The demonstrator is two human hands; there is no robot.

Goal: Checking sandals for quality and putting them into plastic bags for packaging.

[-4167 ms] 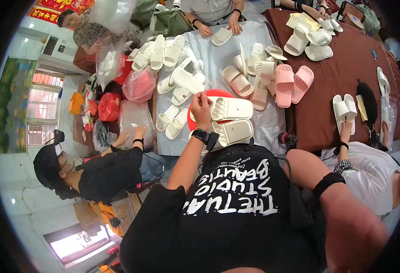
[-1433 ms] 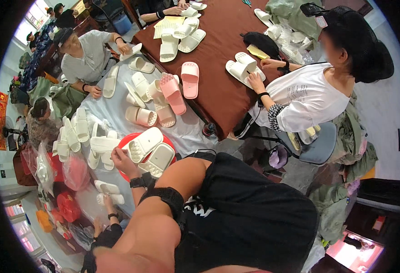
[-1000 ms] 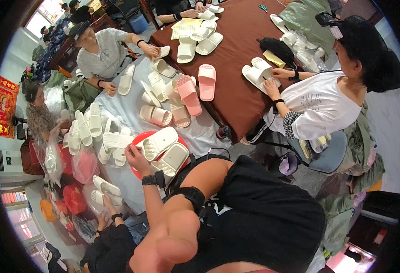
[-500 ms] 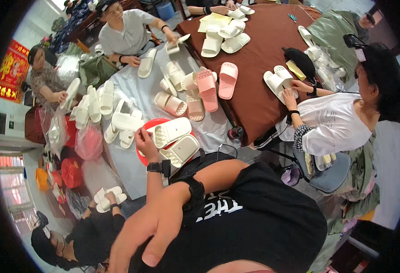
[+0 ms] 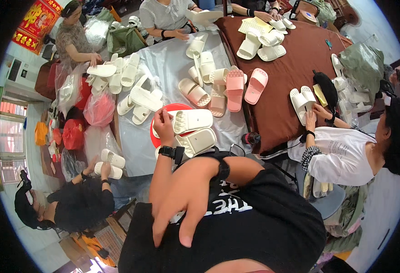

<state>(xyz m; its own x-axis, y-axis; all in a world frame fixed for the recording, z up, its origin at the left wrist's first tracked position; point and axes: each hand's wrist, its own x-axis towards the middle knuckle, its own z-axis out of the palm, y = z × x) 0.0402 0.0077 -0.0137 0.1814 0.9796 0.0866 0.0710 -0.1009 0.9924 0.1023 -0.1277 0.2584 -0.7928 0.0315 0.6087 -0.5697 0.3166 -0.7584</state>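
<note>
On the red tray [image 5: 157, 132], two cream ridged slippers [image 5: 193, 120] beside left hand [image 5: 163, 123].

Red wall sign [image 5: 35, 22], upper left

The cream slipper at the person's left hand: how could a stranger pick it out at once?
Find the grey table sheet, then the round red tray at its near edge. The cream slipper is the farther of two there, ridged sole up, touched by the left hand.

Slipper-packing workshop: slippers [image 5: 193, 120] heaped, workers around tables [image 5: 282, 104].
</note>
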